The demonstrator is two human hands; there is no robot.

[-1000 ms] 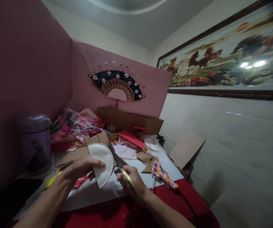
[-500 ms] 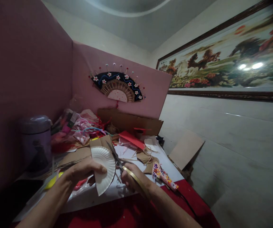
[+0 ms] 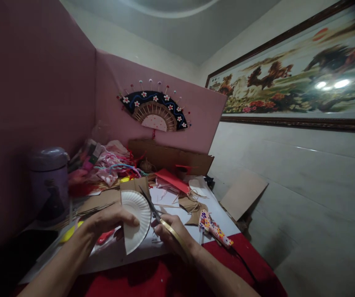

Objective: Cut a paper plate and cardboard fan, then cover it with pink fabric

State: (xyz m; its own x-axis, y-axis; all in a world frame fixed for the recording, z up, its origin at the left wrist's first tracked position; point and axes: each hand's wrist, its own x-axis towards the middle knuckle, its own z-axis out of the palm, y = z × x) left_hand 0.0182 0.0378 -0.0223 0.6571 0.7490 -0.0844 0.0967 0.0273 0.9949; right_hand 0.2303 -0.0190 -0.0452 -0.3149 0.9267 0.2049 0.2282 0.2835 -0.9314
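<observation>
My left hand (image 3: 117, 218) grips a white half paper plate (image 3: 136, 210) with a ridged rim, thumb on its face and fingers behind. Brown cardboard (image 3: 140, 184) shows behind the plate's top edge. My right hand (image 3: 172, 231) is closed around the gold-coloured handles of a pair of scissors (image 3: 154, 211). The dark blades point up and to the left, beside the plate's curved edge and in front of the cardboard. Whether the blades touch the cardboard I cannot make out.
A flowered glue gun (image 3: 216, 231) lies at the right on white paper over a red cloth (image 3: 226, 264). A purple flask (image 3: 49, 185) stands at the left. Behind are pipe cleaners (image 3: 118, 161), red paper (image 3: 172, 181) and cardboard scraps (image 3: 192, 206). A decorated fan (image 3: 155, 105) hangs on the pink panel.
The whole view has shifted slightly. Both hands keep their grips, and the plate and scissors hold nearly the same position against each other.
</observation>
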